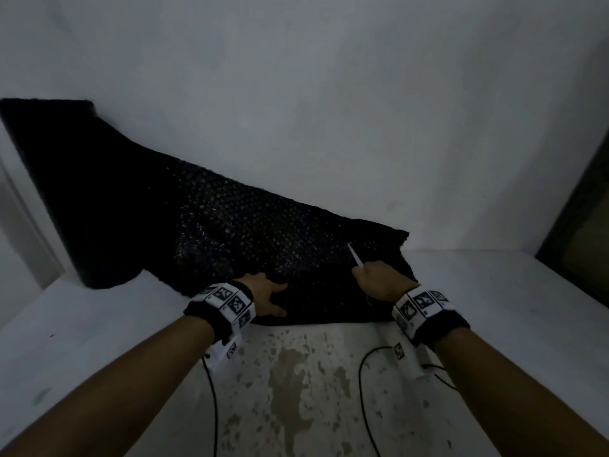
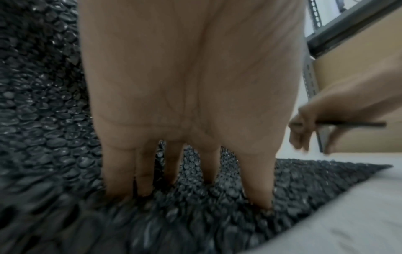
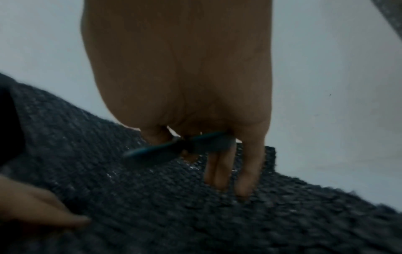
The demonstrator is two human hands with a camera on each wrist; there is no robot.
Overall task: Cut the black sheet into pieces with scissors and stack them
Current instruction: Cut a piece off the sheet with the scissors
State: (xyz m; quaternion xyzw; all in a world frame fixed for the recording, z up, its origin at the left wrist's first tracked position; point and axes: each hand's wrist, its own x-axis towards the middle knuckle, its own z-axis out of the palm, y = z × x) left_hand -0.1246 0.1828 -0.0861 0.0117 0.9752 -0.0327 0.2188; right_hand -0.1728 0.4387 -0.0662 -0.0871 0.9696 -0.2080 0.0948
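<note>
The black sheet [image 1: 204, 225], bubbled in texture, was spread on the white table [image 1: 99, 341], its far end rolled up at the back left. No cut pieces or stack were seen, so the task was judged barely begun. The left hand [image 1: 263, 291] was pressed flat on the sheet, fingers straight. The scissors [image 1: 355, 255] were gripped by the right hand [image 1: 379, 280], w/ blades over the sheet's right part. Blade gap and any cut line couldn't be made out: dim, blurred.
</note>
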